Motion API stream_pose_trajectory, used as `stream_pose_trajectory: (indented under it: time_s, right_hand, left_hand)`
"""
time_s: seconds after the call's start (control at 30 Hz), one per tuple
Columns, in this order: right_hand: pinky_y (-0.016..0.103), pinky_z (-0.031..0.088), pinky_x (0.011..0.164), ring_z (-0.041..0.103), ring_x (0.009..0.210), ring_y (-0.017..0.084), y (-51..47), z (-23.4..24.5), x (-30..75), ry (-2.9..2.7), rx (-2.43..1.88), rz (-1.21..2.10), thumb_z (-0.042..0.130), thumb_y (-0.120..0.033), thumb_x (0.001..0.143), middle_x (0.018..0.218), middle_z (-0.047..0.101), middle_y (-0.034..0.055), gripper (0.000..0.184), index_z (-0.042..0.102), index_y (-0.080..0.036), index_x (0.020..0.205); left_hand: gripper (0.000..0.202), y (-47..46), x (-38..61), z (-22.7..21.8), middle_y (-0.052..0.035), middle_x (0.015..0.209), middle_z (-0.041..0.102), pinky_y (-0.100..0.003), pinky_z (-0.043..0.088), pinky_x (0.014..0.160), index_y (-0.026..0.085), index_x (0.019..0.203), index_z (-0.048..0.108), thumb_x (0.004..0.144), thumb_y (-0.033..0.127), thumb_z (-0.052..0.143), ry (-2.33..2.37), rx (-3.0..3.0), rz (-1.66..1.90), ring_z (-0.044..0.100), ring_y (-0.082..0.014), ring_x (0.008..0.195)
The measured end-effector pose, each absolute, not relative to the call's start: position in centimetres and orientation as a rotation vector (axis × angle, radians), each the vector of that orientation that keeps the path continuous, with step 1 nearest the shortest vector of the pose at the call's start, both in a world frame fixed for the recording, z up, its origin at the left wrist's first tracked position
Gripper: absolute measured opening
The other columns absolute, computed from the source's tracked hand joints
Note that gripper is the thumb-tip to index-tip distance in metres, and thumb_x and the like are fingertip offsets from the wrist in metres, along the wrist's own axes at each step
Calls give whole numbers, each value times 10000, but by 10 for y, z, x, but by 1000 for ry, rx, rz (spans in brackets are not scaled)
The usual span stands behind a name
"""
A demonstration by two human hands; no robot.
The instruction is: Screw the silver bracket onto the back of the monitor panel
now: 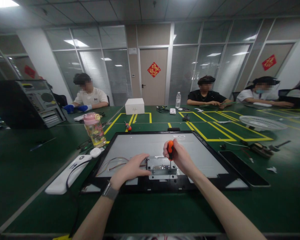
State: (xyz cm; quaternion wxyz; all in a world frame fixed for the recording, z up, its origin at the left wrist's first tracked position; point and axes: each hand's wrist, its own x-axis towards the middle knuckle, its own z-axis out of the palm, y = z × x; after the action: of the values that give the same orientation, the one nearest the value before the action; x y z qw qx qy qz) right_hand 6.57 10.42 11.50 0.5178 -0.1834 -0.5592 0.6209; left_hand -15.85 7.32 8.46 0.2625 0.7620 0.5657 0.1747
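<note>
A flat display panel (pixel 202 155) with a black frame lies face down on the table, its grey back up. Near its front edge sits a small metal bracket (pixel 155 162) with a circuit board and screws in it. My left hand (pixel 132 170) grips the left end of this bracket between thumb and fingers. Closed around an orange and black screwdriver (pixel 170 150), my right hand (pixel 180 155) holds it upright, the shaft pointing down at the bracket's right part. Where exactly the tip touches is too small to tell. Thin wires (pixel 112 163) run left from the bracket.
Left of the panel are a white power bank-like device (pixel 67 175) with a black cable and a pink-lidded bottle (pixel 94 130). A black phone-like slab (pixel 242 168) lies right. Beyond are a white box (pixel 135 106), a computer case (pixel 27 103) and several people seated across the table.
</note>
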Motion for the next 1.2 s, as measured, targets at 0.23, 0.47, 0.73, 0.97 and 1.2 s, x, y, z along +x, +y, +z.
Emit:
stream_pose_trajectory:
  time_s: [0.23,0.47,0.73,0.97,1.2]
  right_hand:
    - [245,161,463,204,409,98,102,114,63,-1289,-299,1550,616,-661,826,447,340,-107,422,523,-250,818]
    - [258,230,452,354,415,100,105,114,65,-1277,-437,1505,568,-692,838,486,471,-48,505,547,-203,711]
    - [231,209,447,282,421,93,107,109,63,-1236,-348,1352,562,-590,904,521,410,-93,329,542,-263,935]
    - [219,349,426,444,522,120,108,111,72,-1431,-470,1167,622,-487,898,661,525,-42,233,589,-258,924]
    - [364,534,722,643,774,210,106,135,99,-1725,-587,897,688,-368,864,873,688,45,222,720,-247,1048]
  left_hand:
    - [768,74,-160,83,-117,1528,435,-409,277,1185,202,1420,476,744,445,749,1523,2069,473,406,-299,1398]
    - [743,75,-161,80,-101,1520,450,-407,287,1179,221,1409,483,749,436,748,1512,2086,480,420,-287,1388]
    - [748,74,-160,82,-97,1511,463,-399,300,1171,219,1408,488,747,452,751,1521,2077,484,433,-296,1376]
    - [759,74,-160,83,-104,1521,448,-402,296,1174,208,1418,482,752,458,746,1510,2085,481,416,-308,1390]
    - [765,73,-160,84,-115,1524,440,-395,289,1176,191,1428,470,759,445,739,1519,2093,462,412,-305,1394]
